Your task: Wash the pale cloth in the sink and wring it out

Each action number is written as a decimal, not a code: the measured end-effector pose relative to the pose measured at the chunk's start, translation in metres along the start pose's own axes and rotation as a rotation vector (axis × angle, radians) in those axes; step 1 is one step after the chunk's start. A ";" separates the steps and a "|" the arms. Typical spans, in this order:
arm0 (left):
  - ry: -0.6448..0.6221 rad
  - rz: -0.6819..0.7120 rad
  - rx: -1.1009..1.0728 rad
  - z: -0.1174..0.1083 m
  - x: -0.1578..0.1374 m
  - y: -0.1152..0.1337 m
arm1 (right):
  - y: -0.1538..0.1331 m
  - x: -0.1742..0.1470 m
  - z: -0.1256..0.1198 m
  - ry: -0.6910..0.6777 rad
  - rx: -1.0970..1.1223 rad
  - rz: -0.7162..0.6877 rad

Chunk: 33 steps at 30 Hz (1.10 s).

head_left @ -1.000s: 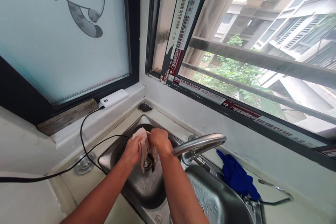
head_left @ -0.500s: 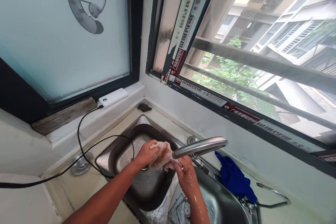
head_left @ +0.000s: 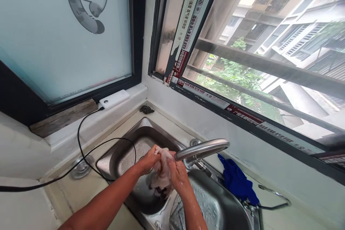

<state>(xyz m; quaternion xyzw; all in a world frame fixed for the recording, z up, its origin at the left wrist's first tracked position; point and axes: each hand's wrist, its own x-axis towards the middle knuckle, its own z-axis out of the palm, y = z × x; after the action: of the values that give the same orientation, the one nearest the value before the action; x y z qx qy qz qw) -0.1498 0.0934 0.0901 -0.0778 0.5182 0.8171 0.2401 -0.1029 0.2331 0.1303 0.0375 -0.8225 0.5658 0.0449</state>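
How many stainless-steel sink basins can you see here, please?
2: the left basin, below both hands wringing a pale wet cloth, and the right basin, under the curved metal tap. Its far end is cut off by the frame.

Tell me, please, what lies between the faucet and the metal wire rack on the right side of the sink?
In the head view, a crumpled blue cloth lies on the sink's back edge, between the faucet and the wire rack.

Glossy steel sink [head_left: 126, 152], wet pale cloth [head_left: 163, 176].
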 end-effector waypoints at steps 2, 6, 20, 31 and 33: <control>-0.019 -0.018 0.021 -0.007 -0.002 0.000 | -0.006 0.014 -0.002 -0.007 -0.014 -0.012; -0.060 -0.031 0.093 -0.016 -0.001 0.004 | 0.000 0.018 -0.008 0.061 -0.081 -0.055; -0.287 0.085 0.461 0.024 -0.002 0.025 | 0.019 -0.032 -0.061 0.059 0.190 0.335; -0.195 0.183 0.613 0.004 -0.010 0.031 | 0.019 -0.026 -0.072 0.234 0.185 0.267; -0.174 0.213 0.575 0.010 -0.014 0.034 | 0.018 -0.025 -0.068 0.275 0.037 0.205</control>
<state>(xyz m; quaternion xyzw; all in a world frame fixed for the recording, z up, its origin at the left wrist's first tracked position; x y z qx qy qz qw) -0.1520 0.0857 0.1272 0.1182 0.7109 0.6612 0.2086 -0.0780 0.3030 0.1347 -0.1234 -0.7976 0.5821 0.0986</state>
